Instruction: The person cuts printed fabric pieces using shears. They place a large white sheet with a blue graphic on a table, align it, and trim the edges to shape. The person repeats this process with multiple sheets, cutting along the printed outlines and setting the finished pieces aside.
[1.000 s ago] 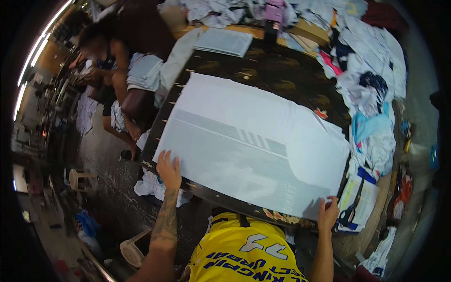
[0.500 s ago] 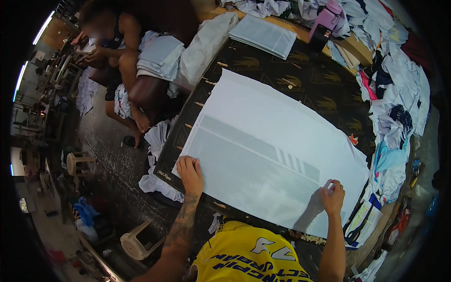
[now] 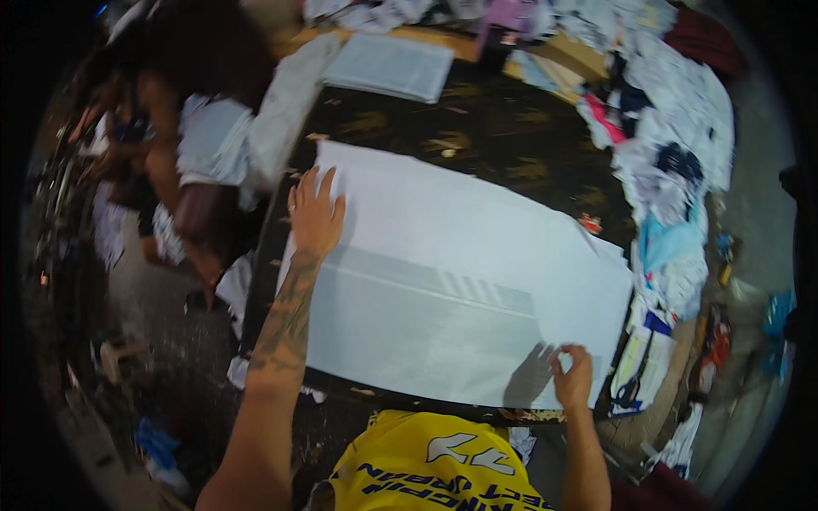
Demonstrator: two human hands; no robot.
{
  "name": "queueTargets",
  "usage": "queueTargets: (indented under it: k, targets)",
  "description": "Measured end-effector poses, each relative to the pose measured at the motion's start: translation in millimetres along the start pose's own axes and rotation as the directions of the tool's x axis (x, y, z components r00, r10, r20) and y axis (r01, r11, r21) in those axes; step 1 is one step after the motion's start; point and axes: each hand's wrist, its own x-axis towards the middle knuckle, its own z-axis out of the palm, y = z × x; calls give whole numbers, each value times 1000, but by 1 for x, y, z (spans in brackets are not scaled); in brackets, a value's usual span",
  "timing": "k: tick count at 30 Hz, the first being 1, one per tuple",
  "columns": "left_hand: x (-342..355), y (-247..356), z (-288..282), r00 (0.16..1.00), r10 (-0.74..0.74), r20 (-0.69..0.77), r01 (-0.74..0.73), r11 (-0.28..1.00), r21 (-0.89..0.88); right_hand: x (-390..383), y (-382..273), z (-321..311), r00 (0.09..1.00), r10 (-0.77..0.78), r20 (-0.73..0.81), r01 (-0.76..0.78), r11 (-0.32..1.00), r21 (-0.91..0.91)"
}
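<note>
A large white sheet (image 3: 460, 221) with a pale grey striped panel (image 3: 409, 332) lies on a dark, patterned board (image 3: 511, 128). My left hand (image 3: 316, 204) rests with its fingers spread on the sheet's upper left part, its tattooed forearm crossing the left edge. My right hand (image 3: 571, 370) is over the lower right of the panel, casting a shadow, its thumb and forefinger curled together; anything between them is too small to make out.
A person (image 3: 158, 128) sits at the left beside folded cloths (image 3: 213, 136). Behind the board lie folded pale pieces (image 3: 388, 64) and a pink-lilac object (image 3: 503, 21). Heaped cloth (image 3: 673, 170) and black scissors (image 3: 630, 383) line the right side. A stool (image 3: 115, 358) stands lower left.
My left hand has moved from the sheet's lower left toward its upper left, fingers spreading. My right hand stays near the lower right, its fingers curled. The camera view has shifted.
</note>
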Motion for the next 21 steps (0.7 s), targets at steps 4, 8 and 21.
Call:
queueTargets:
  k: [4, 8, 21]
  targets:
    - [3, 31, -11, 967, -14, 255, -55, 963, 262, -86, 52, -15, 920, 364, -146, -368, 930, 3]
    - [21, 96, -39, 967, -67, 246, -10, 954, 298, -135, 105, -31, 911, 402, -92, -400, 916, 33]
    - [-21, 476, 46, 652, 700, 293, -546, 701, -460, 65, 139, -53, 992, 53, -112, -39, 991, 131]
